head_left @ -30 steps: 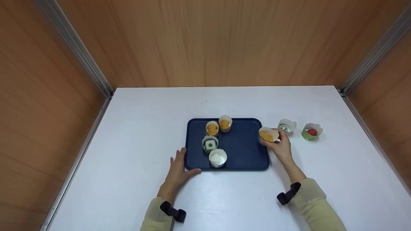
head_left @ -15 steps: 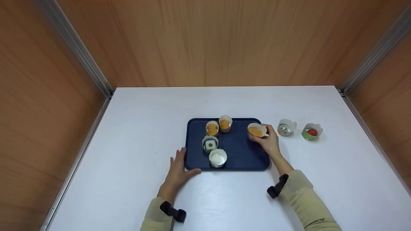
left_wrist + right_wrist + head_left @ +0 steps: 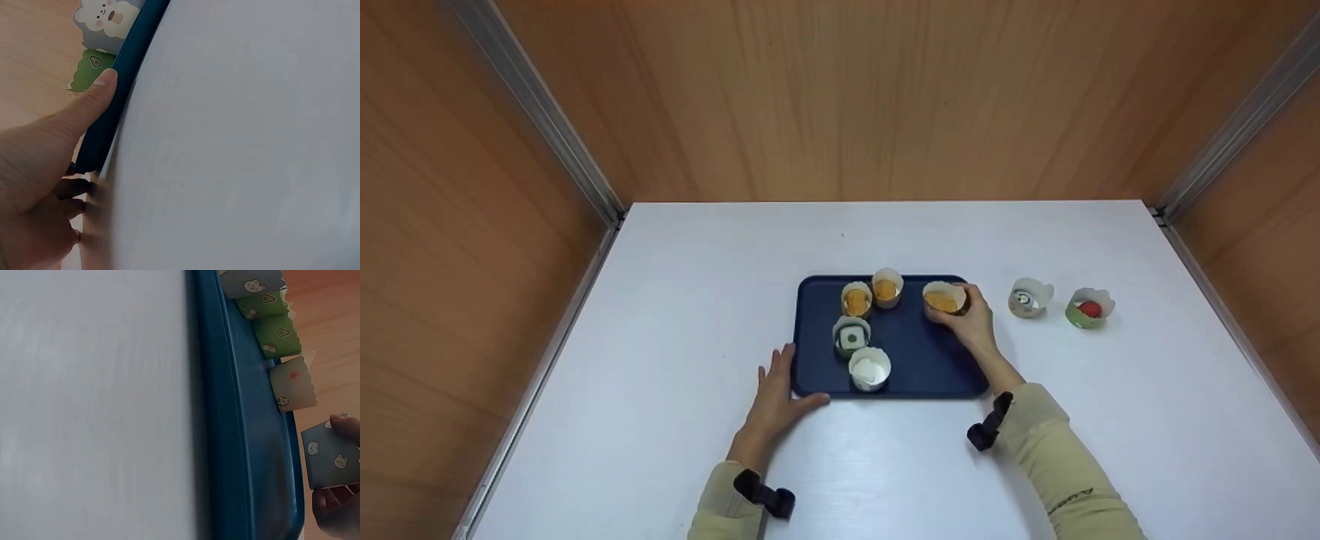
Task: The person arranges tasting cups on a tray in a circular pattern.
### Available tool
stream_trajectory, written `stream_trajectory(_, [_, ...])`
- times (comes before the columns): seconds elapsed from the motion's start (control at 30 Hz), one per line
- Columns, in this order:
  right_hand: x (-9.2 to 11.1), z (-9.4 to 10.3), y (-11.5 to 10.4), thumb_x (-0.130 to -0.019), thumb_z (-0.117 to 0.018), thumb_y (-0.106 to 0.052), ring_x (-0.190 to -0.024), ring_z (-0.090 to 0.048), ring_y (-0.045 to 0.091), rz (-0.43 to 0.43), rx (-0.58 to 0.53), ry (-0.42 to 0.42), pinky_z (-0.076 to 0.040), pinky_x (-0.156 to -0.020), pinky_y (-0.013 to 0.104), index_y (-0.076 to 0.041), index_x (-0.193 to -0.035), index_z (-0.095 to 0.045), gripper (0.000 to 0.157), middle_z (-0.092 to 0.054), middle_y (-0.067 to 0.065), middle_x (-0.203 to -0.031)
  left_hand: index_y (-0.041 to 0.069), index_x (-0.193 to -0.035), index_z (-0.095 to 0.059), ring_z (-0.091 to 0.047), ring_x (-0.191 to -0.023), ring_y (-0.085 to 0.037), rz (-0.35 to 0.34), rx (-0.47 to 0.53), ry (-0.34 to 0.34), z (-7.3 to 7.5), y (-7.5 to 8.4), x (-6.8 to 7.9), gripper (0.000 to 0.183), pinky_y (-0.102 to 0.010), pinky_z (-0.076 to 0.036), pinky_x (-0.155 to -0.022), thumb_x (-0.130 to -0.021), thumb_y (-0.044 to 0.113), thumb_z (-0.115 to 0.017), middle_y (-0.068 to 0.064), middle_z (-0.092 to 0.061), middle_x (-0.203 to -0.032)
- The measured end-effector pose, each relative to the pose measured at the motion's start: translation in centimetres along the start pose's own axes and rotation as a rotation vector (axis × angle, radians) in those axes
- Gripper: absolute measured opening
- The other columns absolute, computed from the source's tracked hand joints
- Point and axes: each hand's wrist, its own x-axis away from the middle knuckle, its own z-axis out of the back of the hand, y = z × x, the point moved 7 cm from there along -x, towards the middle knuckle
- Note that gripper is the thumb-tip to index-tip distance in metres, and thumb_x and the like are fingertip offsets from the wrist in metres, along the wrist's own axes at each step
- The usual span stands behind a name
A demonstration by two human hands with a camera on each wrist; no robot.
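My right hand (image 3: 979, 330) holds a cupcake (image 3: 942, 300) with an orange filling in a pale paper cup, over the far right part of the dark blue tray (image 3: 926, 360). In the right wrist view the held cup (image 3: 329, 464) is grey-blue with bear faces, gripped between thumb and fingers. My left hand (image 3: 772, 401) rests at the tray's near left corner, fingers straight along its side and thumb along its front edge. Two orange-filled cupcakes (image 3: 856, 301), a green cup with a white square top (image 3: 852, 337) and a white-topped cup (image 3: 869, 370) stand on the tray's left half.
To the right of the tray, on the white table (image 3: 675, 315), stand a pale cup with a small figure inside (image 3: 1030, 298) and a green cup with a red piece (image 3: 1089, 308). Wooden panels (image 3: 885, 105) enclose the table's back and sides.
My right hand has carried the orange-filled cupcake leftward and slightly away from me, from the tray's right edge to over the tray. My left hand has stayed in place.
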Motion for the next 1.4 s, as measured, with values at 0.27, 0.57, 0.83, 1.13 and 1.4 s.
stream_trajectory(0.27, [-0.5, -1.1, -0.1, -0.064, -0.077, -0.004, -0.107, -0.048, 0.032, 0.012, 0.003, 0.001, -0.04, -0.09, 0.039, 0.007, -0.114, -0.046, 0.06, -0.05, 0.024, -0.115, -0.002, -0.139, -0.019, -0.008, -0.132, -0.033, -0.013, 0.008, -0.002, 0.0, 0.1, 0.0, 0.1, -0.046, 0.001, -0.107, -0.068, 0.043, -0.073, -0.022, -0.022, -0.141])
stream_trajectory(0.57, [-0.9, -2.1, 0.1, -0.064, -0.079, -0.009, -0.105, -0.049, 0.029, -0.002, 0.055, -0.005, -0.038, -0.09, 0.037, 0.003, -0.114, -0.048, 0.061, -0.053, 0.021, -0.113, -0.003, -0.138, -0.018, -0.009, -0.132, -0.034, -0.009, 0.007, -0.01, -0.1, 0.0, -0.1, 0.101, -0.046, 0.001, -0.107, -0.068, 0.043, -0.073, -0.023, -0.022, -0.141])
stream_trajectory(0.83, [-1.1, -2.4, 0.3, -0.064, -0.079, -0.012, -0.106, -0.048, 0.03, 0.022, 0.107, 0.016, -0.036, -0.092, 0.038, 0.003, -0.113, -0.049, 0.059, -0.053, 0.021, -0.112, -0.004, -0.138, -0.019, -0.009, -0.132, -0.034, -0.006, 0.008, -0.009, -0.2, -0.2, -0.2, 0.1, -0.046, 0.002, -0.107, -0.067, 0.042, -0.074, -0.023, -0.022, -0.141])
stream_trajectory(1.13, [-1.3, -2.6, 0.7, -0.063, -0.079, -0.012, -0.107, -0.047, 0.032, 0.006, 0.137, 0.029, -0.035, -0.094, 0.04, 0.004, -0.112, -0.049, 0.059, -0.053, 0.022, -0.112, -0.003, -0.138, -0.02, -0.009, -0.132, -0.034, -0.003, 0.019, -0.002, -0.2, -0.1, -0.1, 0.1, -0.046, 0.002, -0.107, -0.067, 0.042, -0.074, -0.022, -0.022, -0.141])
stream_trajectory(1.4, [-1.4, -2.8, 0.6, -0.063, -0.079, -0.013, -0.107, -0.047, 0.031, 0.001, 0.135, 0.02, -0.036, -0.093, 0.04, 0.004, -0.113, -0.049, 0.06, -0.053, 0.022, -0.113, -0.003, -0.138, -0.02, -0.009, -0.132, -0.034, -0.002, 0.002, 0.003, -0.1, -0.1, -0.1, 0.101, -0.046, 0.001, -0.107, -0.067, 0.043, -0.074, -0.022, -0.023, -0.141])
